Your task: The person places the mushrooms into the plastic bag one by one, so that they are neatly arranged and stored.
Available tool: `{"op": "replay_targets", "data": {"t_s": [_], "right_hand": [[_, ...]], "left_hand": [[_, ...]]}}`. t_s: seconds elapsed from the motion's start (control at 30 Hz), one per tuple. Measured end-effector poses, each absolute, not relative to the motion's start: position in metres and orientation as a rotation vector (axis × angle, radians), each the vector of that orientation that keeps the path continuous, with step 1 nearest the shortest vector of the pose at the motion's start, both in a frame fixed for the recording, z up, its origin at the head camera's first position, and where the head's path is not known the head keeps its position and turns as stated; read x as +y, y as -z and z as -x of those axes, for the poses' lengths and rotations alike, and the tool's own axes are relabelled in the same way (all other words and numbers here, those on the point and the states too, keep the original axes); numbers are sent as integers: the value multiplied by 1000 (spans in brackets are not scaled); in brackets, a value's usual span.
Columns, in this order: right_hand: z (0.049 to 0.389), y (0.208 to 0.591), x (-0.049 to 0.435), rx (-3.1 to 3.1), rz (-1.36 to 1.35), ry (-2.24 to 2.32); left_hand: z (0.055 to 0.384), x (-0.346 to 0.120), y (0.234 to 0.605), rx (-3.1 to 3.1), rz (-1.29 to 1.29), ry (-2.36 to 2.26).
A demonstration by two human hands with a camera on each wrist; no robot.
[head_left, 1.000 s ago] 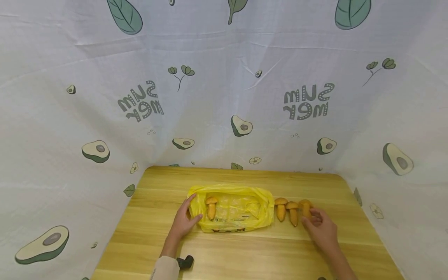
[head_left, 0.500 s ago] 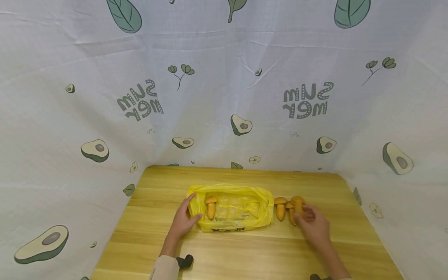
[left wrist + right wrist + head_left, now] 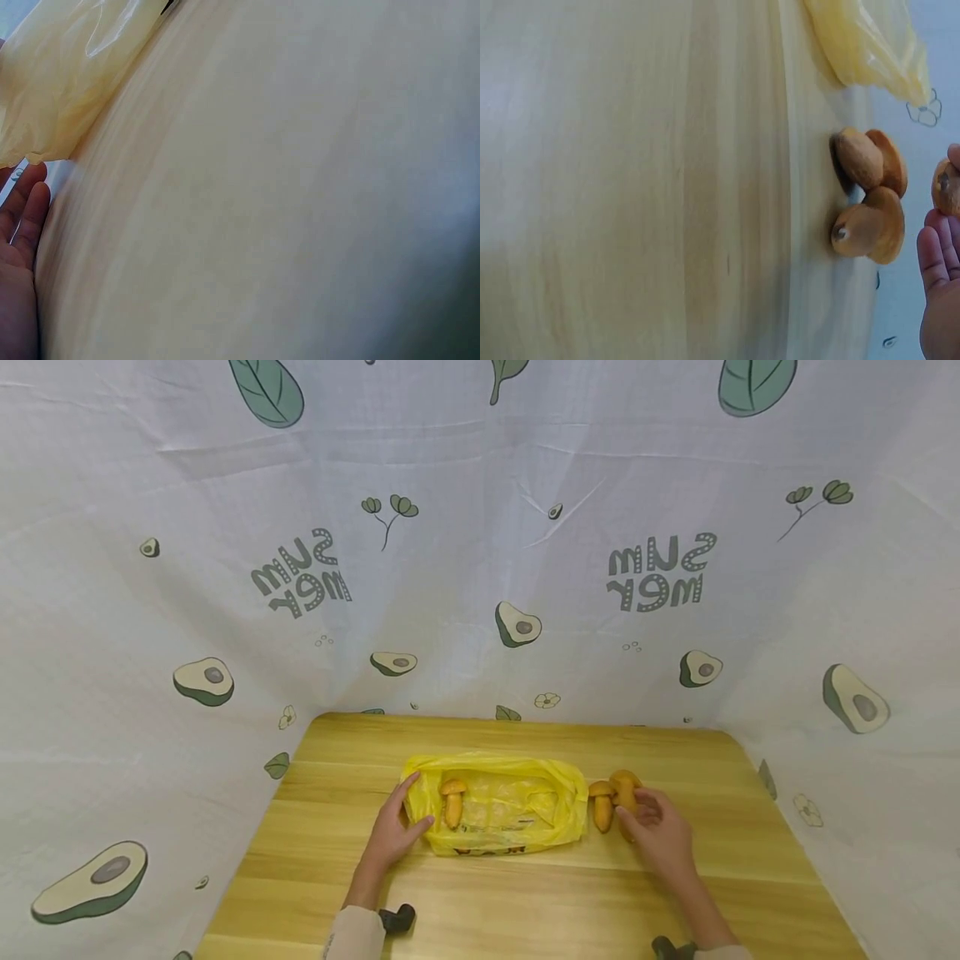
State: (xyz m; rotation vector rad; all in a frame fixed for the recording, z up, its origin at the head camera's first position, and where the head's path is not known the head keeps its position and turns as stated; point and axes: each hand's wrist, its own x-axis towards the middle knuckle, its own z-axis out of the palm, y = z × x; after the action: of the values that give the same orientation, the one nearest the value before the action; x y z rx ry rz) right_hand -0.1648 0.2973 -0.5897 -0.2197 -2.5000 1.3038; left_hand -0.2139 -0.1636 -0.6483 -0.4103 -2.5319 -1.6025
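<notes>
A yellow plastic bag lies with its mouth spread wide on the table. Inside its left part rests an orange-brown mushroom. My left hand holds the bag's left end, thumb and forefinger apart at the rim. To the right of the bag, my right hand grips another mushroom by its stem, raised above the table. One mushroom stands close to the bag; another, mostly covered by the held one in the head view, is plain in the right wrist view as the lower mushroom.
The wooden table meets a white printed cloth at the back and sides. A black wrist mount sits by the left wrist, and a second dark mount by the right.
My right hand has moved left with the mushroom it grips, over the neighbouring mushroom and nearer the bag. The left hand and the bag have hardly moved.
</notes>
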Motion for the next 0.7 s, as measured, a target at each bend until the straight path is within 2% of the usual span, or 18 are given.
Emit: {"op": "replay_targets", "data": {"t_s": [0.7], "right_hand": [[179, 583, 263, -2467, 82, -1372]], "left_hand": [[211, -162, 642, -2538, 401, 1610]]}}
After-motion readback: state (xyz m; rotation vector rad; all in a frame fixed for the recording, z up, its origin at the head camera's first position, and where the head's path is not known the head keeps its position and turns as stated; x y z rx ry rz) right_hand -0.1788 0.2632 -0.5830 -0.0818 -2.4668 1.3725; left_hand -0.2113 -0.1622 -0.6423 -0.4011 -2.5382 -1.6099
